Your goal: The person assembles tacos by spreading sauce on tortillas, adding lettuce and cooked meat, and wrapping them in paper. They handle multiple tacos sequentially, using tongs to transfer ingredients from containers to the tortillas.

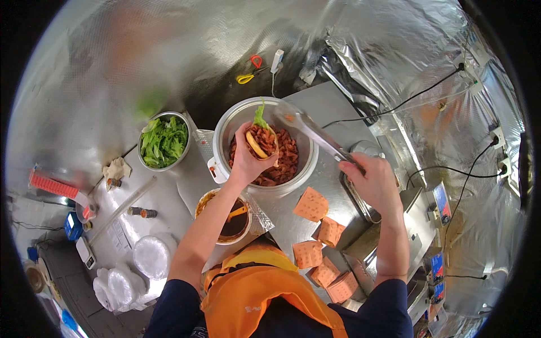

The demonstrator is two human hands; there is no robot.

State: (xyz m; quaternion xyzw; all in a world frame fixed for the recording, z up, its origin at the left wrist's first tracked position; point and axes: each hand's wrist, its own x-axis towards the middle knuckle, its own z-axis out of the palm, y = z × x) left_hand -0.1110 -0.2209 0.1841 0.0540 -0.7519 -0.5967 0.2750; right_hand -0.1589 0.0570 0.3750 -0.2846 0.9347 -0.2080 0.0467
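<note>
From the head view, our left hand is cupped around a filled bun, lettuce leaf poking up, right over the white pot of reddish chopped meat. Our right hand is clamped on metal tongs, tips above the pot's far rim. Beside us: a bowl of lettuce, a sauce tub, orange paper bags on the counter.
</note>
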